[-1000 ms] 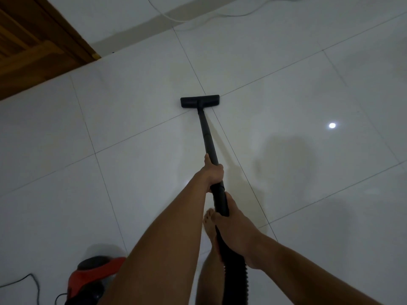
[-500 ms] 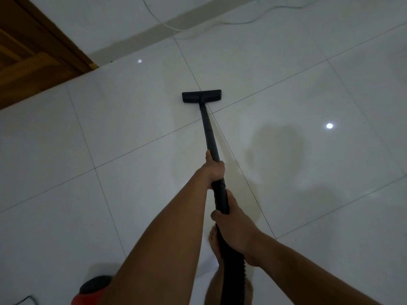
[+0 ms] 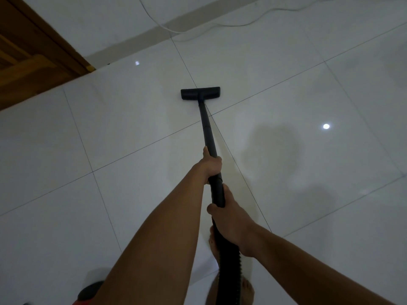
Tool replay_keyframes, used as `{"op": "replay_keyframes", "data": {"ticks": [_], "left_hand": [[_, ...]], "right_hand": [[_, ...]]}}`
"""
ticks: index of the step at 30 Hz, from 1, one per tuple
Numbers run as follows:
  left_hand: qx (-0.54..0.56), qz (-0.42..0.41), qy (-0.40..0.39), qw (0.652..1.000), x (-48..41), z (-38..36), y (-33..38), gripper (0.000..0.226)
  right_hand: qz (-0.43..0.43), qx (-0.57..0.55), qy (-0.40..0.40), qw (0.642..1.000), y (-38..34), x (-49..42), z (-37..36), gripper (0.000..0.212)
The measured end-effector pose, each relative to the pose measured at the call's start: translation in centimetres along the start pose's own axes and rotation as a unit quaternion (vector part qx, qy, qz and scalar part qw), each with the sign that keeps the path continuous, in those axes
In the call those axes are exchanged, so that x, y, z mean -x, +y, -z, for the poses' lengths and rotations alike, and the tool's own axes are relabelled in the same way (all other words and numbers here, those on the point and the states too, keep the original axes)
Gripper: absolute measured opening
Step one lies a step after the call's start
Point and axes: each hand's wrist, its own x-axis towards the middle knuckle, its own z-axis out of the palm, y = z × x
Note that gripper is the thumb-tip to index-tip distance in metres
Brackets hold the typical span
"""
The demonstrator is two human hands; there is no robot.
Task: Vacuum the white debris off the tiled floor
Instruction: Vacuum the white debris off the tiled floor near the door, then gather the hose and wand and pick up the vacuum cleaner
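Note:
A black vacuum wand runs from my hands out to a flat black floor nozzle resting on the white tiled floor, just past a crossing of grout lines. My left hand is shut around the wand higher up. My right hand grips it lower, where the ribbed black hose starts. No white debris shows on the dim glossy tiles; two small bright spots look like lamp reflections.
A wooden door and frame fill the top left. A thin white cable lies along the wall base at the top. The red and black vacuum body sits at the bottom left behind my arm. My bare feet stand under the hose.
The nozzle has slid forward across the grout crossing toward the wall. The view has shifted forward with it, so the vacuum body has dropped almost out of the bottom left.

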Motion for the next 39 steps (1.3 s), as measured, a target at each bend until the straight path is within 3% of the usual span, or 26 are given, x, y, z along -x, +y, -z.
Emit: {"op": "replay_keyframes", "data": {"ticks": [8, 27, 39], "left_hand": [[-0.012, 0.034, -0.018, 0.999, 4.7, -0.3, -1.4, 0.07], [-0.013, 0.016, -0.004, 1.0, 2.1, -1.2, -2.8, 0.07], [-0.015, 0.019, -0.004, 1.0, 9.8, -6.6, -11.7, 0.069]], "right_hand": [[-0.03, -0.031, -0.025, 0.999, -0.2, 5.1, -1.1, 0.065], [-0.034, -0.076, -0.007, 0.997, 3.0, 2.1, -1.2, 0.064], [-0.038, -0.075, -0.028, 0.996, 11.8, 10.6, -2.4, 0.056]]}}
